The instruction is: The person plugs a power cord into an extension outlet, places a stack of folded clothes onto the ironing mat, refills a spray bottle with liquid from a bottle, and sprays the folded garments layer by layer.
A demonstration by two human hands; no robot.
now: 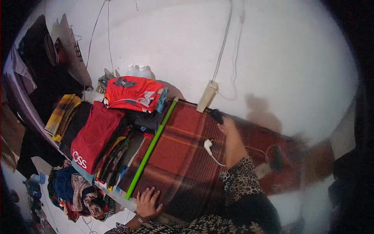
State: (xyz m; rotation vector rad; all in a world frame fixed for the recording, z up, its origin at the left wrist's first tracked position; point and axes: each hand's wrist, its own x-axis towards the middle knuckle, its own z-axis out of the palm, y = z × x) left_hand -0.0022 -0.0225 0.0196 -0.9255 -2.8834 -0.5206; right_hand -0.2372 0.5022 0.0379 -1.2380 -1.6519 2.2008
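Because the plaid cloth (187,121) is the largest thing under the hands, I'd judge that steadying it comes first: the left hand (147,203) suits that well, palm down near the front edge, fingers spread and gripping nothing. The right hand (226,126) has its fingers curled around a black object (216,114) at the cloth's back edge, just beside the lower end of the power strip (207,96); from where I stand I can't make out what it is, or whether it touches the strip. A firm hold on its body seems right, and the patterned sleeve (243,181) is best kept off the white cord (217,160), which runs towards that forearm from a loose plug (208,145) and could snag.

Beyond, the white wall (296,58) takes up most of the room I see, with cables coming down it to the strip. The cloth lies fairly flat, hiding whatever bears it. Below its left end stands a basket (112,206) heaped with clothes. A green bar (152,150) lies between the cloth and the folded stacks, where a maroon garment (95,134) carries white lettering. Behind a red garment (132,91) stand two small pale bottles (143,71)
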